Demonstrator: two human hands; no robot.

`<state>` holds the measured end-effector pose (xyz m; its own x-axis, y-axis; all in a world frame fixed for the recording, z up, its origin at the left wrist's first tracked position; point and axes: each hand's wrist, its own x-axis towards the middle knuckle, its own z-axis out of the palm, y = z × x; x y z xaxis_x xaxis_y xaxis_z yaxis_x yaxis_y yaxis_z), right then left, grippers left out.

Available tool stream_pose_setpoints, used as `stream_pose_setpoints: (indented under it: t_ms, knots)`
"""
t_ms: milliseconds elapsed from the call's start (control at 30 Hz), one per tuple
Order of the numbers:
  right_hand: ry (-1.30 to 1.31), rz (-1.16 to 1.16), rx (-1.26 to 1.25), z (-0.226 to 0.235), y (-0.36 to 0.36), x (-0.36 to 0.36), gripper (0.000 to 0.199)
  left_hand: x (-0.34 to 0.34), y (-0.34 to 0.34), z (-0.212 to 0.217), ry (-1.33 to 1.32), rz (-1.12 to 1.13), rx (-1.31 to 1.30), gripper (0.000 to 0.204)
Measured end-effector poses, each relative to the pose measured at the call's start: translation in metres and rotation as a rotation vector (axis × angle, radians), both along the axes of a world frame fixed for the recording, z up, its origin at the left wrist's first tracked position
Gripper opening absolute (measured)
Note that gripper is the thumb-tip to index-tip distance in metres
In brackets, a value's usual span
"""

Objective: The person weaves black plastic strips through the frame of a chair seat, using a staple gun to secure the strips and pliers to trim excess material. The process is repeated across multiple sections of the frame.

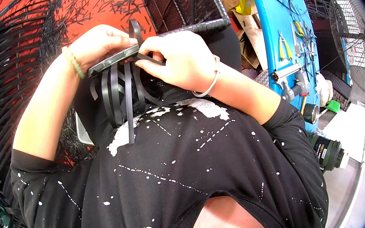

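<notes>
Before my chest, a narrow dark bar [113,60] with pale dots along it lies between my two hands. Flat black strips [115,95] hang down from it in loops over my lap, and another strip loop [134,27] stands up behind it. My left hand [100,46], a beaded bracelet at its wrist, is closed on the bar's far side, its thumb toward the raised loop. Thumb and fingers of my right hand [179,60], with a pale bangle at the wrist, pinch the end of a black strip [151,59] at the bar's right end.
A dark woven panel with a rim [193,27] stands just beyond my hands. Cut black scraps litter the red surface [123,10]. Many long black strips [12,68] lie at left. On the right, a blue table [272,22] carries pliers [284,48] and a metal tool [290,85]; a large fan [358,38] stands beyond.
</notes>
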<state>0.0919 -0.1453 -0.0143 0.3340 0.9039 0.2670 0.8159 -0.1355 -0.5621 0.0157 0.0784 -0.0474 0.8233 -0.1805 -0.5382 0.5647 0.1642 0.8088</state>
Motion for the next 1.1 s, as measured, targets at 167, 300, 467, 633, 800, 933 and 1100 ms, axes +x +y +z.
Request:
stream_pose_setpoints:
  t_ms: [167,300,467,633,800,933,1100]
  knots:
    - [-0.194,0.09,-0.018,0.0,-0.001,0.0,0.022,-0.001,-0.005,0.001,-0.001,0.032,0.018,0.016]
    - [-0.239,0.09,-0.07,0.005,0.0,-0.004,0.017,0.0,-0.002,-0.005,-0.026,0.002,0.022,0.02]
    - [-0.27,0.112,0.197,-0.001,0.0,0.001,0.012,-0.001,-0.002,0.012,-0.135,-0.099,0.141,0.025]
    - [-0.142,0.102,0.604,0.023,-0.003,0.009,0.021,-0.012,-0.005,0.022,-0.318,0.061,0.093,0.032]
    - [-0.229,0.178,0.719,0.085,-0.03,0.017,0.018,-0.025,-0.015,0.059,-0.709,-0.099,0.51,0.03]
    - [-0.24,0.173,0.891,0.093,-0.02,0.027,0.017,-0.035,-0.03,0.055,-0.795,-0.147,0.586,0.026]
    - [-0.229,0.11,0.505,0.085,-0.014,0.026,0.012,-0.035,-0.025,0.061,-0.726,-0.042,0.543,0.019]
